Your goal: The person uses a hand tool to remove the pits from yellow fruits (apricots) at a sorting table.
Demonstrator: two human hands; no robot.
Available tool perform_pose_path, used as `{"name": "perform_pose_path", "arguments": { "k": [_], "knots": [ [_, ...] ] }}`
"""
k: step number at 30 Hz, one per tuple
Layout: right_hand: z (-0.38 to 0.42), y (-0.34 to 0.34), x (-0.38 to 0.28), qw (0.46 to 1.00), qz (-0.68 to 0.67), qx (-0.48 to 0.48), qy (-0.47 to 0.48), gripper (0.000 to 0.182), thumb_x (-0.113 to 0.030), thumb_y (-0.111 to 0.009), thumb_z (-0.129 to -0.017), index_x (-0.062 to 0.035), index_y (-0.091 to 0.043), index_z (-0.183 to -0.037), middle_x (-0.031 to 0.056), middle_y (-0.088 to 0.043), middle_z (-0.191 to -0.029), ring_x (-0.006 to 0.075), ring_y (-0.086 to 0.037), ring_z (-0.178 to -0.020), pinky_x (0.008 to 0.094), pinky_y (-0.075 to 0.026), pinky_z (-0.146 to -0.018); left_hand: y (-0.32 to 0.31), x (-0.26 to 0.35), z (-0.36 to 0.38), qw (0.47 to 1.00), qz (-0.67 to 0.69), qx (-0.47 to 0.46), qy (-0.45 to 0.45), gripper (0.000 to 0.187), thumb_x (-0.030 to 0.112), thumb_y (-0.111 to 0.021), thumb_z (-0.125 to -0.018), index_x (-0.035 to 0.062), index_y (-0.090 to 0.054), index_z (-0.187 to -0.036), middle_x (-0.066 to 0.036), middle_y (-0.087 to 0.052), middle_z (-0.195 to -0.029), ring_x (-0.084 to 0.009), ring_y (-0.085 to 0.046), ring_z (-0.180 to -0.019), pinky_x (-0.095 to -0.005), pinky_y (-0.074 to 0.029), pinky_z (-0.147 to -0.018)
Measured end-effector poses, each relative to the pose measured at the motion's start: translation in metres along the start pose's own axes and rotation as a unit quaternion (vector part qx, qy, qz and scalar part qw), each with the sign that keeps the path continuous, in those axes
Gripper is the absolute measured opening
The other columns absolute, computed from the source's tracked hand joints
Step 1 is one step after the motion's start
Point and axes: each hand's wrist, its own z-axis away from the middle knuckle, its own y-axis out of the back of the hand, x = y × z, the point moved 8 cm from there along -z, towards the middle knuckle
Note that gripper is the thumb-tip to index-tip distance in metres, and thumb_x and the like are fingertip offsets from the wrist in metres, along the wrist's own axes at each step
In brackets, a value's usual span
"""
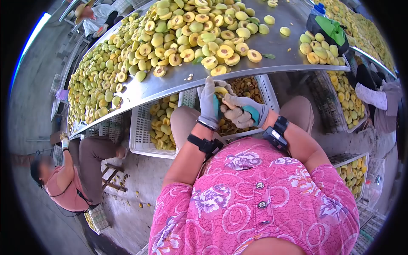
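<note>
In the head view my left hand (209, 104), in a grey-white glove with a green patch, is closed around a yellow peach half (221, 90) just below the metal table's edge. Close beside it, my right hand (243, 112), gloved the same way, has its fingers curled together near the fruit. Whatever those fingers grip is too small and covered to make out. Beneath both hands stands a white plastic crate (268, 94) with brownish pits and scraps in it. A heap of halved peaches (195, 27) lies on the table above.
The metal table (293, 53) has a raised front edge. A crate of fruit (135, 142) stands left of my knees; further fruit crates (350, 100) are at right. A green and black bag (329, 32) rests on the table. Co-workers sit left, far left and right.
</note>
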Motion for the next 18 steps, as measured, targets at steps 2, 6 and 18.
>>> {"name": "perform_pose_path", "arguments": {
  "k": [2,6,18],
  "knots": [
    [-0.002,-0.002,0.006,0.995,-0.067,-0.072,-0.004,0.042,-0.047,-0.042,-0.100,-0.0063,-0.052,-0.102,-0.0051,-0.039,-0.063,0.0018,-0.028,-0.035,0.0200,-0.024,-0.029,0.004,-0.007,0.000,0.999,0.043,0.002,0.021,0.044,0.047,-0.043,-0.099,0.0062,-0.056,-0.088,-0.010,-0.061,-0.081,-0.0230,-0.061,-0.070,-0.0372,-0.054,-0.066],
    [-0.007,-0.001,0.016,0.980,-0.129,-0.148,-0.043,0.042,-0.045,-0.040,-0.101,-0.0057,-0.051,-0.106,-0.0043,-0.039,-0.062,0.0015,-0.027,-0.036,0.0198,-0.022,-0.028,0.001,-0.010,0.010,0.987,0.133,0.040,0.081,0.044,0.047,-0.043,-0.099,0.0069,-0.056,-0.088,-0.010,-0.061,-0.078,-0.0243,-0.062,-0.074,-0.0384,-0.054,-0.068],
    [0.007,0.025,0.026,0.995,-0.060,-0.040,-0.068,0.044,-0.050,-0.037,-0.100,-0.0083,-0.050,-0.105,-0.0056,-0.036,-0.060,0.0015,-0.026,-0.037,0.0200,-0.023,-0.031,0.174,0.198,0.008,0.725,-0.595,0.298,-0.175,0.047,0.036,-0.057,-0.091,0.0022,-0.056,-0.123,-0.016,-0.063,-0.116,-0.0282,-0.061,-0.100,-0.0356,-0.046,-0.091]
  ]
}}
